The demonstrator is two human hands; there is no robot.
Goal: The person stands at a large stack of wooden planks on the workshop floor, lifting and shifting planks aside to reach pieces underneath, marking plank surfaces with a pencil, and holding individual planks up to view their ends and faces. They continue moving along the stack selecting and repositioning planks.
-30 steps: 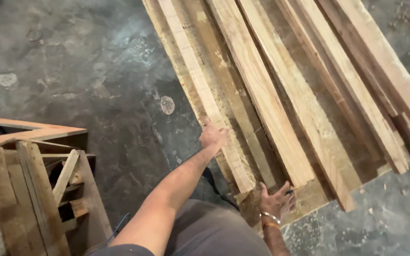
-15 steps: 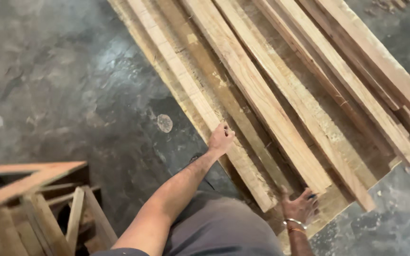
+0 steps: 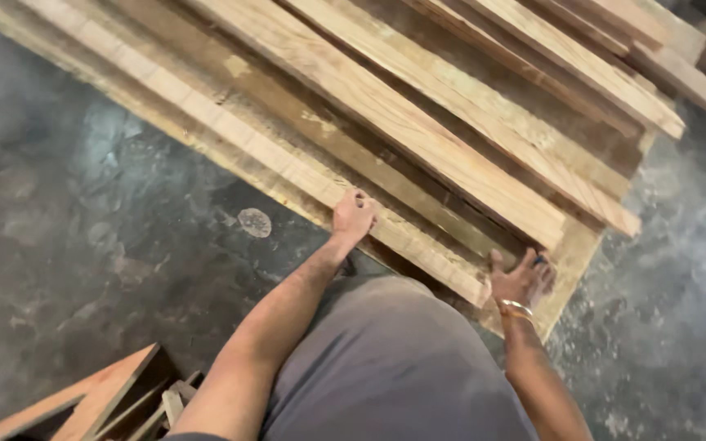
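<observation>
Head cam looking straight down at a stack of rough-sawn wooden planks (image 3: 418, 139) lying flat on a stained concrete floor (image 3: 108, 237), all running diagonally so the near ends sit by the person's legs. Left hand (image 3: 353, 215) is pressed down on the narrow pale plank (image 3: 230, 135) at the edge of the stack, fingers curled over its side, so it's gripping or at least steadying that board; looks like the natural spot to grab it, being the outermost one. Right hand (image 3: 521, 279) is down at the near end of the stack, fingers spread and open, palm close to the board ends but not clearly closed on anything; can't tell if it actually touches wood. Gold bangle (image 3: 516, 308) on that wrist. Some kind of wooden frame (image 3: 100, 400) sits bottom left.

Compared with a second ago, the view has swung closer over the planks and the frame has slid mostly out of shot. Both hands are on about the same spots, left on the same narrow plank, right by the ends.
</observation>
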